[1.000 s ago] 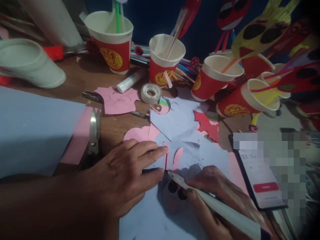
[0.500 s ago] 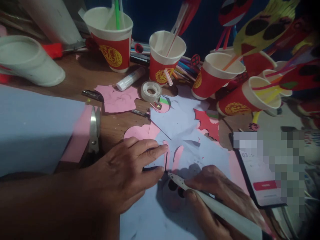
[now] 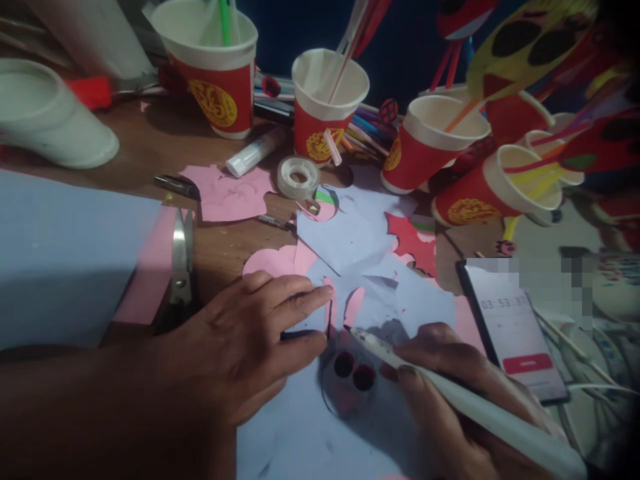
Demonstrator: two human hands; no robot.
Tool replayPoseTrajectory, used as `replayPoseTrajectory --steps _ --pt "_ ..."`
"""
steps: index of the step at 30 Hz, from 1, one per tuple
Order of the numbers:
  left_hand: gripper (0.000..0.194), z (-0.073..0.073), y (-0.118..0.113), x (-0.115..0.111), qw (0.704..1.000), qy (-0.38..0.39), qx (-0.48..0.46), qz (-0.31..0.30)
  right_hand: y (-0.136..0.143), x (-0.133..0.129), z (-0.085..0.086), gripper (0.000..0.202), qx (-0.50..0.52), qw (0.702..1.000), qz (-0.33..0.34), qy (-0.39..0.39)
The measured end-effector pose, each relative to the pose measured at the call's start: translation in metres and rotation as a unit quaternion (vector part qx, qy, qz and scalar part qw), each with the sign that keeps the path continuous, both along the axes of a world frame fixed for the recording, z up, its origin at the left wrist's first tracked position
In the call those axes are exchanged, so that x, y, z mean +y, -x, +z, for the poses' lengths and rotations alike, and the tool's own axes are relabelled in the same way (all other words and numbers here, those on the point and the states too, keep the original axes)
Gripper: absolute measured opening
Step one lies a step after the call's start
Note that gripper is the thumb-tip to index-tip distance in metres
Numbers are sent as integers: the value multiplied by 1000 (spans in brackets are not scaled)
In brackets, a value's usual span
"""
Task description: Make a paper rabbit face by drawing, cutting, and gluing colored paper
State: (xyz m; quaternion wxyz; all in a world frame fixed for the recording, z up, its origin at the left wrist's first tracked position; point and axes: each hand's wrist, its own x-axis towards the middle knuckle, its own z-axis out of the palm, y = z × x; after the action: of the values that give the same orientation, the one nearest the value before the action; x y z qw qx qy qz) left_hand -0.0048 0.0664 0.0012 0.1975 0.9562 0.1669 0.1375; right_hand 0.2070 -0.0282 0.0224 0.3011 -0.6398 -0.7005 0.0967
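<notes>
My right hand (image 3: 453, 380) grips a white marker pen (image 3: 465, 403), its dark tip at the base of the right pink ear-like strip (image 3: 354, 305). Below the tip lies a round paper face (image 3: 345, 402) with two black eyes. My left hand (image 3: 270, 333) lies flat on the paper with its fingers stretched, fingertips at the left pink strip (image 3: 329, 300), which carries a black line along it. Under both hands spreads a pale blue sheet (image 3: 295, 447). Pink paper scraps (image 3: 270, 261) show just beyond my left hand.
Open scissors (image 3: 181, 267) lie left of my hand beside a blue sheet (image 3: 70, 253). A tape roll (image 3: 298, 177) and glue stick (image 3: 255, 153) sit further back. Several red-and-white paper cups (image 3: 320, 127) line the rear. A phone (image 3: 520, 340) lies on the right.
The marker tip has moved right, from the foot of the left strip to the foot of the right one. More of the face's eyes shows. My left hand stays pressed down.
</notes>
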Motion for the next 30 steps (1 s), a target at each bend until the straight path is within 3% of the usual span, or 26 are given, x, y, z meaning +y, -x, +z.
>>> replayPoseTrajectory --steps 9,15,24,30 --pt "31 -3 0 -2 1000 13 20 -3 6 -3 -5 8 39 997 18 67" --pt "28 -1 -1 -1 999 17 34 -1 8 0 -6 12 54 997 36 43" --pt "28 0 0 -1 999 17 32 -2 11 -4 -8 9 59 995 0 76" --pt "28 0 -2 -2 1000 10 2 11 5 -3 -11 10 42 999 17 28"
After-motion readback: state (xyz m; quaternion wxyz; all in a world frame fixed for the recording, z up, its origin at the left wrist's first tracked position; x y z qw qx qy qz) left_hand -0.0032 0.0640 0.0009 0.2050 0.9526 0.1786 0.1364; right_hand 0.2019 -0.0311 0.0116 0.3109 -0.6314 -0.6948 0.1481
